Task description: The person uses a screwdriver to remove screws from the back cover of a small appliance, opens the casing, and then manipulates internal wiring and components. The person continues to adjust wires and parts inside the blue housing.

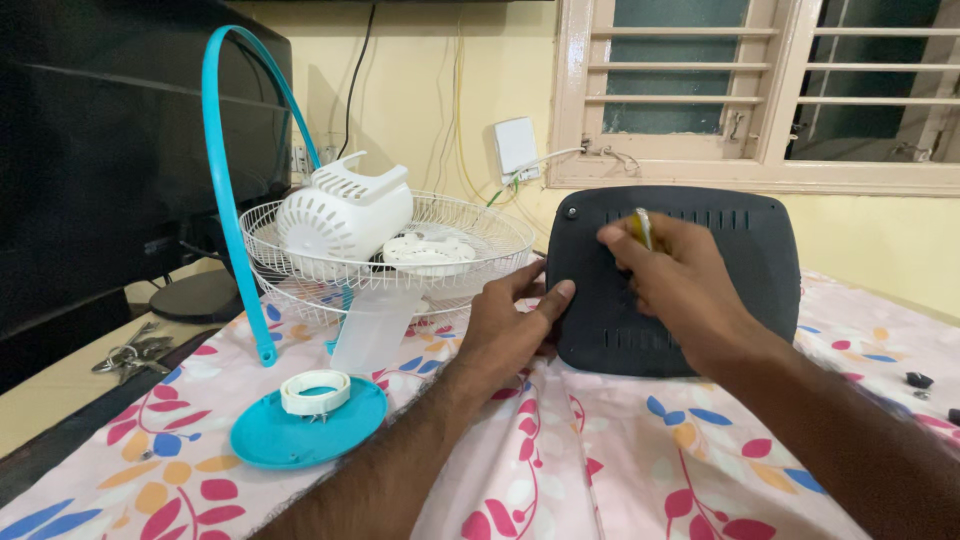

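A dark grey plastic housing [720, 250] with vent slots stands upright on a floral cloth [600, 460]. My left hand [505, 325] presses against its left lower edge, fingers spread on the surface. My right hand [680, 280] is closed around a screwdriver with a yellow handle [641, 227], held against the upper middle of the housing. The tool's tip is hidden behind my fingers.
A white wire fan guard [470, 262] lies at the left with a white motor cover [345, 215] and other white parts in it. A turquoise ring [222, 170], turquoise round disc [305, 430] with a white cap, translucent blade [375, 325], keys [130, 352], dark monitor [100, 150].
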